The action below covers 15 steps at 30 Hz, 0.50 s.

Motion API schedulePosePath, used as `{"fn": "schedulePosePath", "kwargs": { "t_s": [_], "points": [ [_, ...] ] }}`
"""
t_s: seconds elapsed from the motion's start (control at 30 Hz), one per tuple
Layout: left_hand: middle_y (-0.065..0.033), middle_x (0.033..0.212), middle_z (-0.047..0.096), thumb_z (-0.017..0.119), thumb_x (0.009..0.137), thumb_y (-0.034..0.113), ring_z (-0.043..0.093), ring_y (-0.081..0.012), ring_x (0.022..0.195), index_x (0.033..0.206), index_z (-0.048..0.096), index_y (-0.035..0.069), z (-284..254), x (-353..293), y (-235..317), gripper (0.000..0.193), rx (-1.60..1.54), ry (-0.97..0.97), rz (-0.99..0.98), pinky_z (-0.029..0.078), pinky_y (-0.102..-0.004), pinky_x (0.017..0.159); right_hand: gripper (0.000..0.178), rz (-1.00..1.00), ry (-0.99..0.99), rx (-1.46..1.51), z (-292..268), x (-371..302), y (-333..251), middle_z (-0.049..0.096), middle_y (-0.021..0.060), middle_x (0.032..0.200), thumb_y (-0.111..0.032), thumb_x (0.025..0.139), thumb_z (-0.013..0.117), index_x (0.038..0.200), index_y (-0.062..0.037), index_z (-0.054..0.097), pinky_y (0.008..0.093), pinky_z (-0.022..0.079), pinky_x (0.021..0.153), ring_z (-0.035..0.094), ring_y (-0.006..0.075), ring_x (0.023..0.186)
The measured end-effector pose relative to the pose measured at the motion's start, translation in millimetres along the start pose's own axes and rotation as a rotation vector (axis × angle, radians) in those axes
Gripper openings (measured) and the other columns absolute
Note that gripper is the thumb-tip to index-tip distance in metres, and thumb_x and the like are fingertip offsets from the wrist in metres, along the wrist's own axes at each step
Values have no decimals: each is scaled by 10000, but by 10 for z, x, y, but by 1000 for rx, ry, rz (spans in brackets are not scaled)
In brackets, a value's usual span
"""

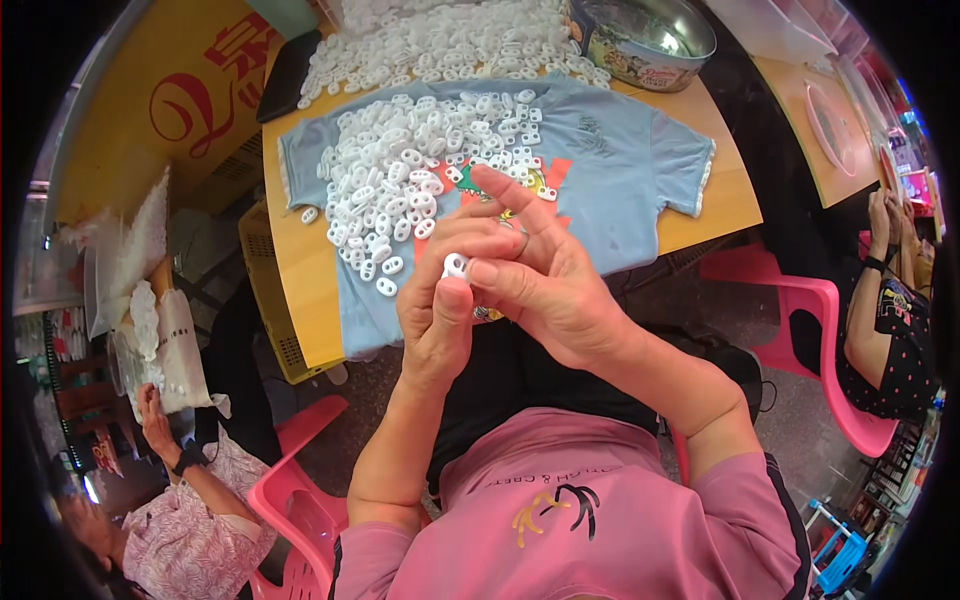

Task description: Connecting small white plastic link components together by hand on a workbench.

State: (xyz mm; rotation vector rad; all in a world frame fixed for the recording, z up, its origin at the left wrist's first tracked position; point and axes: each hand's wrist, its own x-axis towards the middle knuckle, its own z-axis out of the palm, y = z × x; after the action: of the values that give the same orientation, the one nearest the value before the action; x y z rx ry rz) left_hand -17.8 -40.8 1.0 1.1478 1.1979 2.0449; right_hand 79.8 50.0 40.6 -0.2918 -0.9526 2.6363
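Close in front of me, both hands meet around a small white oval plastic piece (456,264) with holes in it. My left hand (437,300) pinches it between thumb and curled fingers. The thumb of my right hand (565,295) presses against its right side, while the right index finger stretches up and away. Beyond my hands, a heap of similar white two-hole pieces (385,180) covers the left part of a blue-grey T-shirt (620,190) with a red print. Several squarer white pieces (525,130) lie at the heap's right edge. Tiny dark metallic bits (592,135) cluster on the shirt's right side.
The shirt lies on a yellow-brown table (300,310). At the far side are another white heap (430,50), a round tin (645,45) and a dark flat object (290,75). Pink chairs (830,330) and co-workers flank me; a yellow crate (270,290) stands left.
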Motion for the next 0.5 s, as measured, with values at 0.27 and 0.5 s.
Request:
{"fn": "schedulePosePath", "kwargs": {
  "t_s": [0.27, 0.5],
  "points": [
    [-136, 1081, 613, 487, 997, 370, 510, -290, 1159, 1041, 619, 7, -122, -11, -90, 389, -63, -48, 35, 405, -416, 980, 719, -21, 6, -43, -14, 1, 110, 522, 54, 1193, -53, 927, 612, 1505, -139, 194, 305, 488, 905, 549, 150, 1102],
    [-145, 1046, 633, 537, 976, 259, 626, -215, 937, 1207, 578, -38, -612, -21, 375, 378, 156, 121, 7, 484, -358, 892, 548, -74, -42, -605, -185, 84, -169, 655, 48, 968, -92, 951, 587, 1444, -48, 351, 251, 484, 760, 607, 110, 893]
  ]
}}
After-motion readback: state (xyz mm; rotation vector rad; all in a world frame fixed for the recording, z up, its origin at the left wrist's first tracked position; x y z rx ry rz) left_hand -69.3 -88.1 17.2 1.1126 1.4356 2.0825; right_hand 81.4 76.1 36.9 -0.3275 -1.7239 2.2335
